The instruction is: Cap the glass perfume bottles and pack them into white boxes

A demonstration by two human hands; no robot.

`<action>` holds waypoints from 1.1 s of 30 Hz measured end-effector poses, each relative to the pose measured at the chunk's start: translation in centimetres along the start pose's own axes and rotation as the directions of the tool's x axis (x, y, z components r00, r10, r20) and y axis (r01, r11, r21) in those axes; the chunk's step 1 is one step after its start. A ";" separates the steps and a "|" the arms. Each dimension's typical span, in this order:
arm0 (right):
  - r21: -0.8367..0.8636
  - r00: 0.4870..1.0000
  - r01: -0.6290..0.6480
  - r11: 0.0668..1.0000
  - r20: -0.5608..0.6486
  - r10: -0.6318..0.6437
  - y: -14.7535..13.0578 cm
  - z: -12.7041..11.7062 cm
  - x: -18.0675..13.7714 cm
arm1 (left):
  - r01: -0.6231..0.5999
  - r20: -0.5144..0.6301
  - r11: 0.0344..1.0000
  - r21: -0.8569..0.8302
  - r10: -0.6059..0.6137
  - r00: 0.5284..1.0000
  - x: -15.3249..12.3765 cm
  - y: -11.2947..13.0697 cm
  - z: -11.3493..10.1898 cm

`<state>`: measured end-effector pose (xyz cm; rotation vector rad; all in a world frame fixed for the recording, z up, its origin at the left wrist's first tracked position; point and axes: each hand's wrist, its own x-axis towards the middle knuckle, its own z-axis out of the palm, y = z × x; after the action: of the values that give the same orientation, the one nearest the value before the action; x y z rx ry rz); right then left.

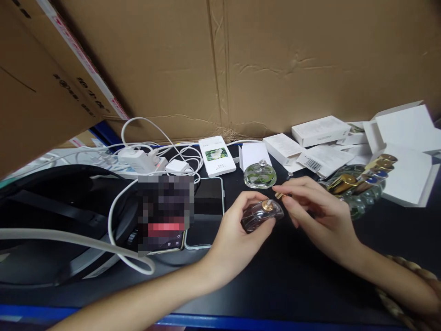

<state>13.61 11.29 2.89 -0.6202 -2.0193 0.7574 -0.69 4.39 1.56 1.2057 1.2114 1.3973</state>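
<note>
My left hand (237, 234) is wrapped round a dark glass perfume bottle (257, 216), tilted, its gold collar and nozzle bare at the top. Close by on the right, my right hand (313, 211) pinches a small gold piece (279, 195), probably a spray collar or pump part, apart from the bottle. Behind the hands stands a round glass bottle with green in it (260, 176). A cluster of glass bottles with gold caps (344, 184) is partly hidden by my right hand.
White cartons (320, 131) and opened boxes (403, 170) lie at the back right. A flower-printed white box (217, 156), white cables (189, 151), two phones (205, 230) and a black bag (69, 220) are on the left. Cardboard (155, 59) walls the back.
</note>
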 end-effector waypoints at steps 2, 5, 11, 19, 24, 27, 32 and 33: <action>-0.001 1.000 -0.006 1.000 -0.008 0.006 -0.1 0.0 0.0 | -0.008 0.001 1.000 -0.022 0.008 1.000 0.0 0.0 0.1; 0.032 1.000 -0.004 0.999 -0.016 0.005 -0.2 0.1 -0.1 | -0.006 -0.008 0.999 -0.033 0.006 1.000 0.0 0.0 0.2; 0.020 1.000 0.027 0.999 -0.001 -0.027 -0.5 0.1 -0.2 | 0.068 -0.048 0.994 -0.084 -0.072 0.996 -0.4 0.0 0.4; -0.015 0.990 0.127 0.992 0.068 -0.126 -0.8 0.3 -0.3 | 0.118 -0.039 0.981 -0.153 -0.126 0.991 -0.7 0.3 0.8; -0.007 0.989 0.110 0.994 0.099 -0.109 -0.8 0.0 -0.2 | 0.088 -0.039 0.989 -0.120 -0.093 0.995 -0.6 0.2 0.8; 0.101 0.986 0.059 0.993 0.146 -0.074 -0.9 -0.1 -0.2 | 0.090 -0.028 0.989 -0.121 -0.094 0.995 -0.6 0.2 0.8; 0.254 0.982 -0.102 0.962 0.180 0.057 -1.1 0.2 -0.3 | 0.094 -0.022 0.991 -0.097 -0.096 0.995 -0.9 0.3 0.8; 0.255 0.984 -0.115 0.960 0.165 0.073 -1.1 0.2 -0.3 | 0.092 -0.020 0.991 -0.099 -0.095 0.995 -0.9 0.3 0.8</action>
<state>13.39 10.30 3.38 -0.5179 -1.9913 1.1411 0.18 3.54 1.76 1.0533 1.1872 1.3893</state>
